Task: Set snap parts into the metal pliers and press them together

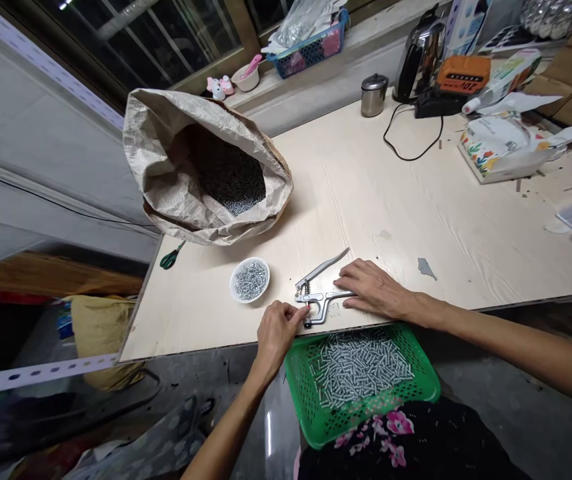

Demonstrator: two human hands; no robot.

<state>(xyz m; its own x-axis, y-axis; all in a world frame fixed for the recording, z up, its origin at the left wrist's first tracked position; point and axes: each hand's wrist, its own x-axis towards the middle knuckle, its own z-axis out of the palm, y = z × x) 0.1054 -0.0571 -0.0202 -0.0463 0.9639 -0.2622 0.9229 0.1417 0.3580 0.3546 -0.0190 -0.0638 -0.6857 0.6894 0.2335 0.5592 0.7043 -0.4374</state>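
Note:
A pair of silver snap-fastener pliers (320, 301) lies on the table near its front edge, its upper handle raised and a coil spring at the jaw. My right hand (373, 290) grips the end of its lower handle. At the jaw, my left hand (280, 328) has thumb and forefinger pinched together; whatever small piece they hold is too small to name. Left of the pliers stands a white bowl (250, 280) full of small silver metal pieces. Below the table edge, a green basket (302, 400) holds many short silver metal pieces.
A large woven sack (156, 160) with metal pieces inside stands at the back left. Green-handled scissors (170, 259) lie by the left edge. Farther back are a metal canister (375, 97), a kettle (419, 53), an orange battery pack (462, 73) and a tissue pack (499, 147).

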